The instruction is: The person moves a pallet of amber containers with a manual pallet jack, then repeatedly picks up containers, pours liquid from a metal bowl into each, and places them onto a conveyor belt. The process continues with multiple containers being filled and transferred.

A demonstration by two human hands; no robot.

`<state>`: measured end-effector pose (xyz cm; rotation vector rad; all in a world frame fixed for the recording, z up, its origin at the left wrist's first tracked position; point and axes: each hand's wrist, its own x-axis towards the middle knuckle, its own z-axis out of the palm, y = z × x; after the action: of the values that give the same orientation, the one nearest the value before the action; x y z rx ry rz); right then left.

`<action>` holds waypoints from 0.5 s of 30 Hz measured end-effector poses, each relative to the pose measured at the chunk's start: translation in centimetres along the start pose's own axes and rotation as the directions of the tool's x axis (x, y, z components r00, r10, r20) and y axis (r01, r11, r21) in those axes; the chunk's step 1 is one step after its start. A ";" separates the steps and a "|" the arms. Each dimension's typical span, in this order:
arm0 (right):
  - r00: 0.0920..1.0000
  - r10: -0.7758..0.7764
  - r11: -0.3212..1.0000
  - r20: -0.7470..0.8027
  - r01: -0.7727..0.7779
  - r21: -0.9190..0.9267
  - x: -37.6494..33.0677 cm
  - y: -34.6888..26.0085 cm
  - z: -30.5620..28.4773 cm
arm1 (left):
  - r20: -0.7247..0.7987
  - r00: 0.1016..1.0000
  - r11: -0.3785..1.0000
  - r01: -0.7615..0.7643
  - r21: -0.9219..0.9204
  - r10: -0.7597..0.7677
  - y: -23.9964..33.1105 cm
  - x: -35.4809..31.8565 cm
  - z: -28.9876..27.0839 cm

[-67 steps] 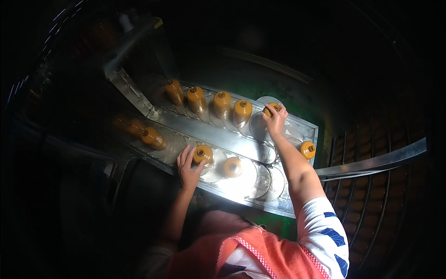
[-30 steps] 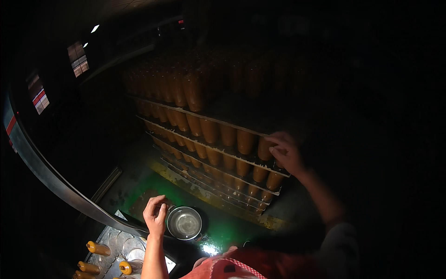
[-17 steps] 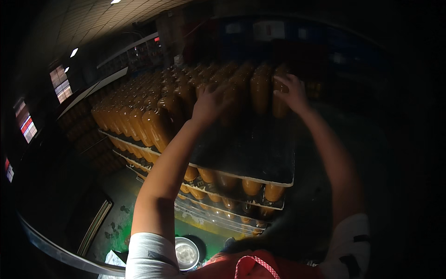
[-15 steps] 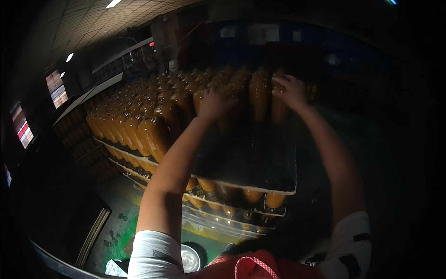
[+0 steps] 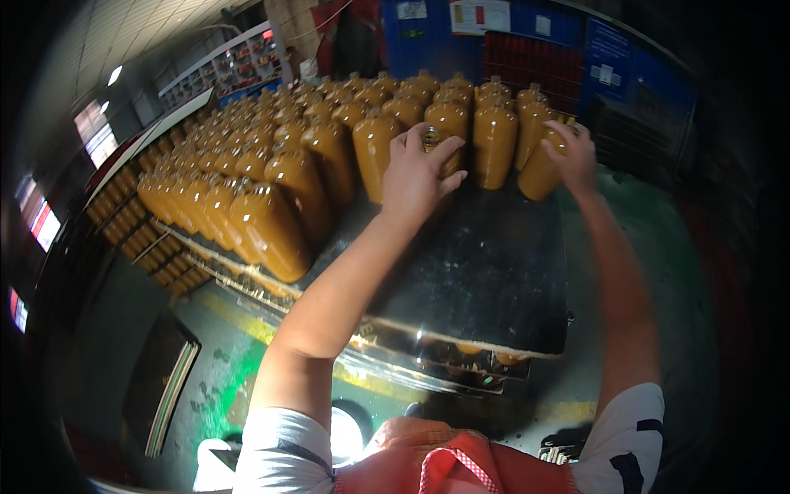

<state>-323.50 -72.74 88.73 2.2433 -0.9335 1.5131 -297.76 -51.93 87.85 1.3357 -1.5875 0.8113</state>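
Note:
Many amber-brown bottles with short necks stand in rows on a dark board (image 5: 494,272). My left hand (image 5: 414,177) reaches over the board, its thumb and fingers curled round the neck of one bottle (image 5: 450,167); most of that bottle's body is hidden behind the hand. At the right end of the front row, my right hand (image 5: 573,152) grips the upper part of another bottle (image 5: 539,177), which leans a little. Between the hands stands an upright bottle (image 5: 494,148) that neither hand touches. Another bottle (image 5: 374,152) is just left of my left hand.
Below the board is a stack of further boards with bottles between them. More stacked bottles (image 5: 160,262) stand at the left. Flat panels (image 5: 171,387) lean on the green floor, and a bright round basin (image 5: 346,435) sits near my body. Blue panels (image 5: 436,41) rise behind.
The picture has brightened and the view has shifted. My right hand, earlier open beside an upright end bottle, now grips a leaning one. My left hand, earlier blurred, now holds a bottle's neck.

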 end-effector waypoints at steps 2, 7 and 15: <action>0.978 -0.109 0.992 -0.177 0.118 0.040 -1.7 1.8 -0.3 | -0.051 0.997 0.998 0.048 -0.041 -0.050 0.5 -1.9 -1.2; 0.948 0.300 0.763 -0.105 -0.173 0.623 -8.9 -1.4 -7.0 | -0.281 0.943 0.983 0.153 -0.102 -0.177 2.6 -9.5 -8.6; 0.792 0.270 -0.256 0.548 -0.489 0.834 -17.5 -20.4 -12.9 | -0.195 0.419 0.387 0.443 -0.809 -0.887 7.8 -27.4 -24.4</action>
<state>-323.93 -44.01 80.73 3.1571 -0.4224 3.3298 -299.29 -17.58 72.84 0.9042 -0.4801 0.0258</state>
